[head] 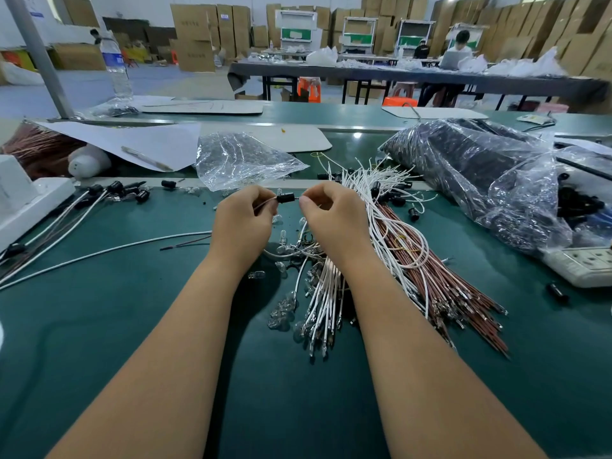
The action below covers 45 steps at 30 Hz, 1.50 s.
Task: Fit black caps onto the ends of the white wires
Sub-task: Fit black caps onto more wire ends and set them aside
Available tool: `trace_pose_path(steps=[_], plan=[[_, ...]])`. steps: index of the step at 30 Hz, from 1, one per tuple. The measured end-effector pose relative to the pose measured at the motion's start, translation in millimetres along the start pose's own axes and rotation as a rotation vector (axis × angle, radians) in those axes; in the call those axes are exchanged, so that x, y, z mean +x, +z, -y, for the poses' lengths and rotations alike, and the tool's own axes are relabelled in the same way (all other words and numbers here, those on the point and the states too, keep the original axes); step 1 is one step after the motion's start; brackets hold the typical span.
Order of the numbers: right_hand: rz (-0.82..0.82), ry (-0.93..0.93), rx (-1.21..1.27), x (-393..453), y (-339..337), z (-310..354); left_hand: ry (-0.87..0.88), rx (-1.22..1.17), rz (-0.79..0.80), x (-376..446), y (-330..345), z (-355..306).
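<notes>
Covering most of the view, the green table (99,326) carries all the things of the work. On its right side lies a big clear plastic bag (480,167) full of black parts, and just beside it, at the right edge, a white power strip (583,265) rests flat. A smaller clear bag (238,160) lies crumpled beyond the hands, near the middle of the table. Right of the hands a thick bundle of white wires (374,183) and brown wires (457,286) lies together, the white ends fanning out away from the person and the metal ends pointing toward the near right. Between the forearms a small heap of little glass bulbs (284,309) is mixed with more short wires. On the left a few wires already carrying caps (99,190) lie near a white box (29,200). The left hand (243,223) and the right hand (334,217) meet above the middle of the table. The grip of the left hand is narrow: its curled fingers pinch a thin wire (265,203) just behind the black cap (285,197), which sits between both hands, lifted off the table. The grip of the right hand is also narrow, with thumb and forefinger pinched at the other end of the cap; what exactly they pinch there is too small to tell.
</notes>
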State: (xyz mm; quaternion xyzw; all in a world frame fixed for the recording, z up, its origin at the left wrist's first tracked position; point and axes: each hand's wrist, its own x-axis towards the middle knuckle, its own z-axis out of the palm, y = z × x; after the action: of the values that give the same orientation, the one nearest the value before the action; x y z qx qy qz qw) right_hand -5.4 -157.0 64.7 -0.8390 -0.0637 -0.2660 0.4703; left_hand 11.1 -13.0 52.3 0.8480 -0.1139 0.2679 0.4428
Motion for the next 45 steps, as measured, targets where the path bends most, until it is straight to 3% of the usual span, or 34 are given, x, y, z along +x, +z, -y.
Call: trace_pose_path(steps=[22,29,34,45], plan=[[-0.016,0.046,0.190,4.3,-5.2,-1.1,0.058,-0.045,0.068,-3.0,1.3,-2.3],[0.001,0.191,0.185,5.2,-2.0,-2.9,0.076,-0.041,0.047,-2.8,0.4,-2.1],[0.014,0.177,0.161,5.4,-3.3,-3.1,0.090,-0.020,0.035,-3.4,-0.4,-3.7],[0.042,0.216,0.330,3.9,-7.8,-1.4,0.052,-0.031,0.106,-6.4,-0.3,-6.6]])
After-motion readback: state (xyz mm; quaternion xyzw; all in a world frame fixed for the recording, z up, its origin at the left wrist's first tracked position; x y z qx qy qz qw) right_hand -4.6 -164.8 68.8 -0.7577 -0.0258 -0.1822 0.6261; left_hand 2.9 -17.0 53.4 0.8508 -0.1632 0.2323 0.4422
